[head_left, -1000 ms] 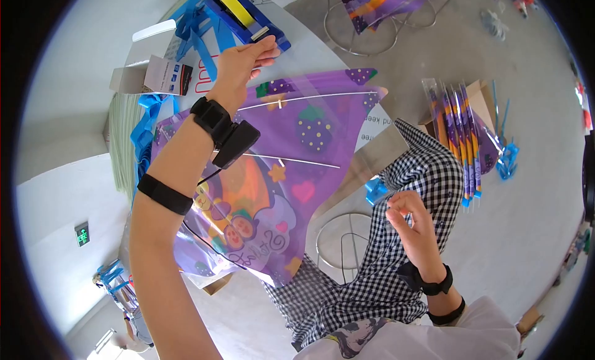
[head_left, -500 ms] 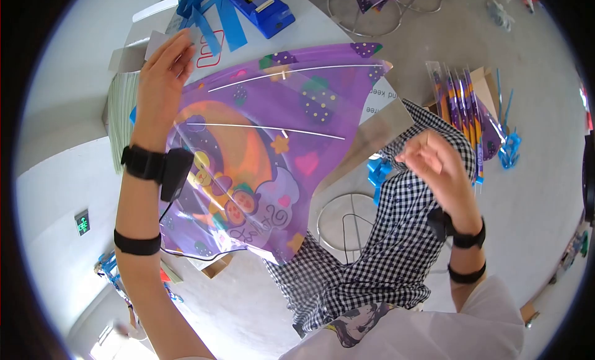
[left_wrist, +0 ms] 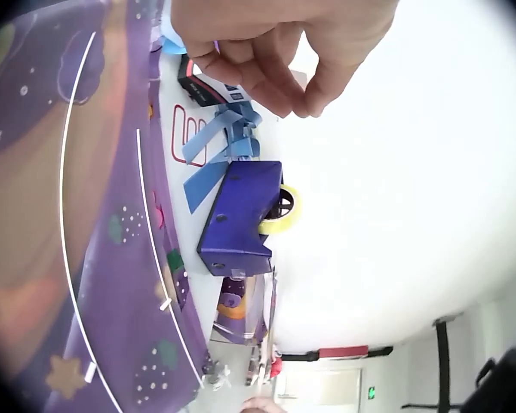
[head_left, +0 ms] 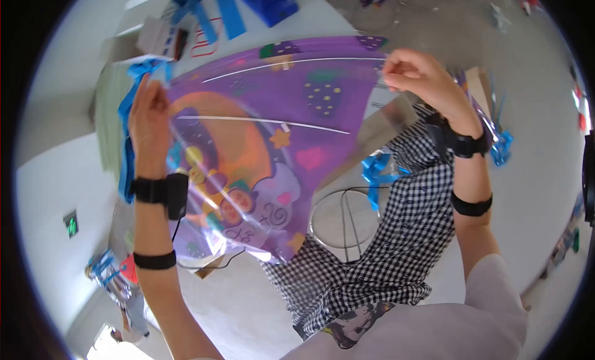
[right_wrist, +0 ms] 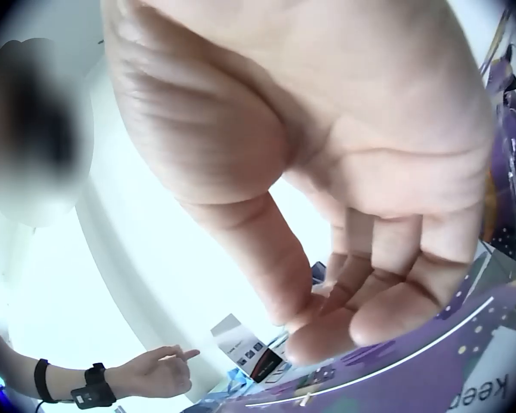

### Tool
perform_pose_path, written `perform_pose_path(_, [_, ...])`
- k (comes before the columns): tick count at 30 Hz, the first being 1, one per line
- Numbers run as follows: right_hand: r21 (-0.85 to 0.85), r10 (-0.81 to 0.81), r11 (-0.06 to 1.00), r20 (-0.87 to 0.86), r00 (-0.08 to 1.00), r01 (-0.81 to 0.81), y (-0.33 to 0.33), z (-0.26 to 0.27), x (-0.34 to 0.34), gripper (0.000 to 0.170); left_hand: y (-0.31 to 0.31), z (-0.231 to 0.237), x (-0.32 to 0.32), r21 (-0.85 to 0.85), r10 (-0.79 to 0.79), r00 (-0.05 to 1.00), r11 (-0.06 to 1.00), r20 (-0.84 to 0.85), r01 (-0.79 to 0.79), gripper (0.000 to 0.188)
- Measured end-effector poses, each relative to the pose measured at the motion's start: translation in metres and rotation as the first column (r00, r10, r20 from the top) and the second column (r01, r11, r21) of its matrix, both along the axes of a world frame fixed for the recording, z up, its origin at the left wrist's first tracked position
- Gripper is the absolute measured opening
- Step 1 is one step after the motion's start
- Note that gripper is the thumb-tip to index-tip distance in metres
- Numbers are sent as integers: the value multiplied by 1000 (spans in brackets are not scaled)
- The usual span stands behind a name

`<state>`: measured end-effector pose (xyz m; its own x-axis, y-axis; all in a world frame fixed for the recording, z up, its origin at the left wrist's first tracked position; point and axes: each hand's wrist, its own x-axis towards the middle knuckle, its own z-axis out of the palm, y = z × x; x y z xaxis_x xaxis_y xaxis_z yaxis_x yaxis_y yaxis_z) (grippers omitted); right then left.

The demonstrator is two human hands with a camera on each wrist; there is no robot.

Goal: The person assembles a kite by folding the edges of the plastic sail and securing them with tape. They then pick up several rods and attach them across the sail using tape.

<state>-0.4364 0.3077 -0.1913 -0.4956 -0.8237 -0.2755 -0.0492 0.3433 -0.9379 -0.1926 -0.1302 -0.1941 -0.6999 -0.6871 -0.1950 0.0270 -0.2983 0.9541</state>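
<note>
A purple printed plastic sheet with thin white rods lies spread before me, a strawberry and an orange moon on it. My left hand hovers at its left edge. In the left wrist view the thumb and fingertips of that left hand come together on a pale, filmy scrap of tape. My right hand is over the sheet's far right corner, fingertips right by the rod's end. From the right wrist, that right hand has loosely curled fingers, and nothing shows held in them.
Beyond the sheet stand a blue tape dispenser, blue ribbons and a small white box. Checked trousers cover the wearer's legs at the near side. A metal ring is on the floor, and another person is far left.
My left hand has gone from the tape dispenser leftwards to the sheet's left edge. My right hand has risen from the lap to the sheet's right corner.
</note>
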Motion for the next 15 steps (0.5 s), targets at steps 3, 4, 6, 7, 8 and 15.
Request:
perform_pose_path(3, [-24, -28, 999, 45, 999, 29, 5, -1, -3, 13, 6, -6, -4, 91, -1, 1000, 996, -16, 3, 31])
perform_pose_path(4, [1, -30, 1000, 4, 1000, 30, 7, -1, -5, 13, 11, -5, -5, 119, 26, 1000, 993, -9, -25, 31])
perform_pose_path(6, [-25, -88, 996, -60, 994, 87, 13, -5, -10, 14, 19, -8, -10, 6, 7, 1000, 1000, 20, -7, 27])
perform_pose_path(7, [-41, -114, 993, -88, 990, 111, 16, -6, -12, 14, 23, -9, -12, -53, 3, 999, 999, 37, -1, 26])
perform_pose_path(8, [-2, -140, 990, -73, 987, 141, 18, -4, -15, 14, 28, -9, -15, -89, -10, 999, 996, 40, 13, 24])
perform_pose_path(15, [44, -194, 980, -28, 981, 195, 24, 4, -32, 17, 50, -17, -34, -221, 11, 996, 975, 85, 9, 18])
